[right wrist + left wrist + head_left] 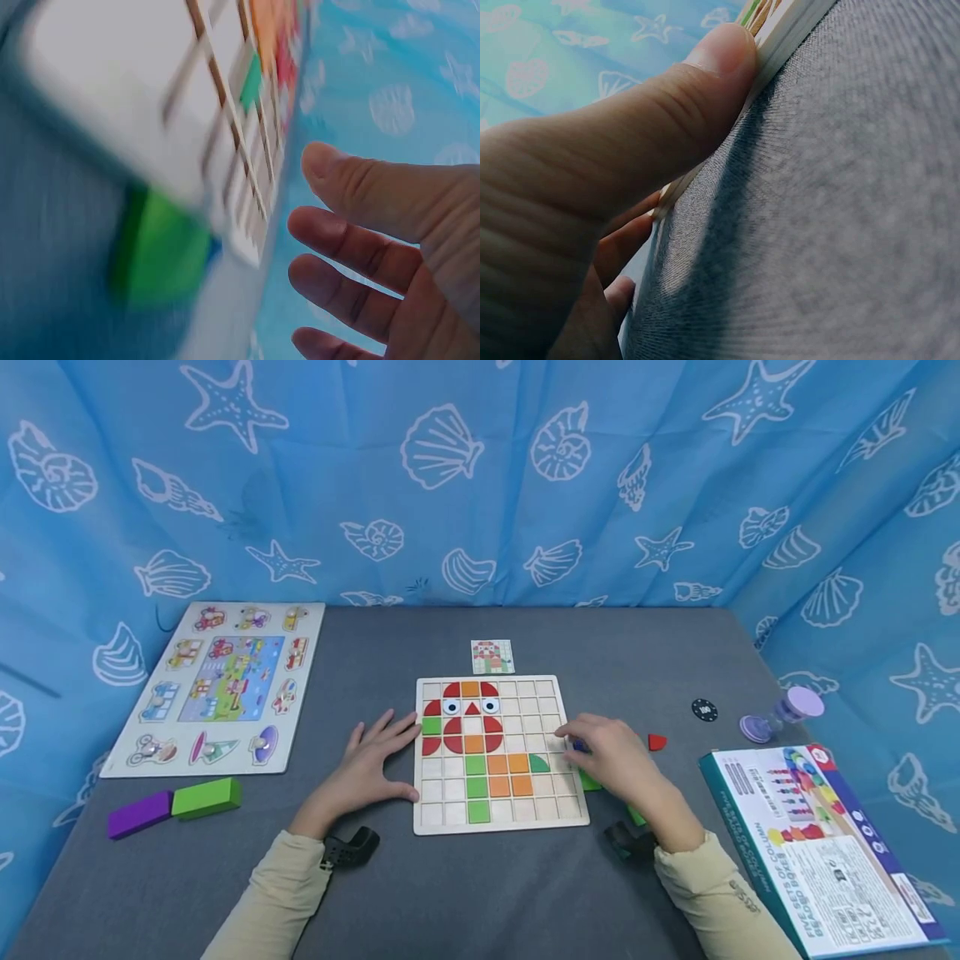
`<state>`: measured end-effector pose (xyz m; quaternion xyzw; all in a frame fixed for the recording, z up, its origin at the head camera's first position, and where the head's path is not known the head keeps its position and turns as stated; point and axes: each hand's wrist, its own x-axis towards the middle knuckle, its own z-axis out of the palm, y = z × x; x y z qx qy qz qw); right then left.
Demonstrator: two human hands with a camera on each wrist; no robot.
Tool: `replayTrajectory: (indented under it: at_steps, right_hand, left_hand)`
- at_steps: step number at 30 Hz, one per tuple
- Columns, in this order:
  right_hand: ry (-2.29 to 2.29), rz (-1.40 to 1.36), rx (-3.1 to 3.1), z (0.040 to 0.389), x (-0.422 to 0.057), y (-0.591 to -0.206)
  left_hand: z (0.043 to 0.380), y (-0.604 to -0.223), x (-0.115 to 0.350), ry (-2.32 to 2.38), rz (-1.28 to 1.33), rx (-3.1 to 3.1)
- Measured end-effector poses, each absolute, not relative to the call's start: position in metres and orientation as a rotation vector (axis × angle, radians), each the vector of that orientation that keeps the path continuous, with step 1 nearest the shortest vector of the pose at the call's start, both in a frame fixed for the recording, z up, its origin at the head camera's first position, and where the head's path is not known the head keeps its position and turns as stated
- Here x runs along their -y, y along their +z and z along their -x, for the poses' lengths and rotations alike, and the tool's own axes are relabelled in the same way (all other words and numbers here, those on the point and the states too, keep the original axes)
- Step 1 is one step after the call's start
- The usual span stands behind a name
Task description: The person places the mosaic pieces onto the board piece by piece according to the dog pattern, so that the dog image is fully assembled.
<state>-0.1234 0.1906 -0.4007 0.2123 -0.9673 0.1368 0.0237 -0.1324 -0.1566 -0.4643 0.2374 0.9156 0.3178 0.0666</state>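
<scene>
A square wooden grid board (442, 814) lies at mid-table, partly filled with red, orange and green tiles and two eye tiles (490, 706). Along its left edge my left hand (367, 760) is spread, thumb and fingertips touching the rim; the left wrist view shows the thumb (724, 56) against the wooden side. My right hand (611, 752) hovers over the board's right edge, fingers loosely bent and apart, with nothing between them in the right wrist view. Below it a green block (165, 251) sits beside the board, and a green quarter-round tile (538, 763) lies in the grid.
A small pattern card (492, 657) lies behind the board. To the left are a knob puzzle (307, 693), a purple block (140, 814) and a lime block (207, 798). On the right are a red piece (657, 742), a black disc (704, 709), an hourglass (783, 714) and a box (825, 852).
</scene>
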Motion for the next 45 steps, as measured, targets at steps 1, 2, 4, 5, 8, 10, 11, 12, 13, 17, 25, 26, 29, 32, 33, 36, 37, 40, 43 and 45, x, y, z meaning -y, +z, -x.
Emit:
replayTrajectory:
  at_steps: [1,2,4,5,8,10,11,12,13,17,25,26,29,32,33,36,37,40,43,45]
  right_hand:
    - [0.43,-0.619,2.994,0.122,-0.198,-0.399]
    - [0.438,-0.582,2.999,0.121,-0.205,-0.397]
    - [0.443,-0.524,3.02,0.117,-0.218,-0.395]
    - [0.442,-0.507,3.034,0.114,-0.223,-0.395]
    - [0.443,-0.502,3.06,0.108,-0.231,-0.4]
    - [0.44,-0.517,3.066,0.106,-0.231,-0.405]
    - [0.436,-0.523,3.063,0.106,-0.23,-0.407]
    - [0.433,-0.53,3.056,0.107,-0.229,-0.41]
    - [0.423,-0.534,3.055,0.108,-0.227,-0.412]
    - [0.38,-0.535,3.062,0.113,-0.222,-0.417]
    - [0.325,-0.483,3.113,0.117,-0.227,-0.418]
    - [0.319,-0.492,3.116,0.117,-0.227,-0.418]
    - [0.308,-0.528,3.12,0.117,-0.228,-0.419]
    - [0.293,-0.541,3.122,0.117,-0.229,-0.419]
    - [0.297,-0.536,3.124,0.116,-0.23,-0.418]
    - [0.307,-0.531,3.118,0.113,-0.229,-0.413]
    - [0.315,-0.541,3.108,0.112,-0.227,-0.411]
    - [0.325,-0.612,3.058,0.106,-0.217,-0.404]
    - [0.321,-0.722,3.006,0.102,-0.202,-0.402]
    - [0.307,-0.785,2.989,0.1,-0.193,-0.403]
  left_hand:
    - [0.133,-0.464,0.157,0.956,-0.717,-2.762]
    - [0.133,-0.464,0.157,0.956,-0.717,-2.762]
    - [0.133,-0.463,0.158,0.955,-0.716,-2.762]
    - [0.133,-0.463,0.158,0.954,-0.716,-2.762]
    - [0.133,-0.462,0.16,0.949,-0.719,-2.765]
    - [0.133,-0.463,0.161,0.947,-0.718,-2.769]
    - [0.133,-0.463,0.161,0.947,-0.717,-2.77]
    - [0.133,-0.464,0.162,0.946,-0.717,-2.773]
    - [0.133,-0.465,0.162,0.946,-0.716,-2.775]
    - [0.133,-0.466,0.161,0.94,-0.715,-2.779]
    - [0.134,-0.465,0.158,0.947,-0.722,-2.771]
    - [0.134,-0.465,0.158,0.947,-0.722,-2.771]
    - [0.134,-0.464,0.157,0.94,-0.723,-2.77]
    - [0.133,-0.465,0.157,0.934,-0.722,-2.768]
    - [0.133,-0.465,0.157,0.933,-0.722,-2.766]
    - [0.133,-0.464,0.156,0.941,-0.723,-2.763]
    - [0.132,-0.464,0.156,0.945,-0.725,-2.764]
    - [0.132,-0.463,0.156,0.961,-0.734,-2.774]
    - [0.132,-0.464,0.156,0.964,-0.741,-2.782]
    - [0.132,-0.464,0.156,0.954,-0.735,-2.783]
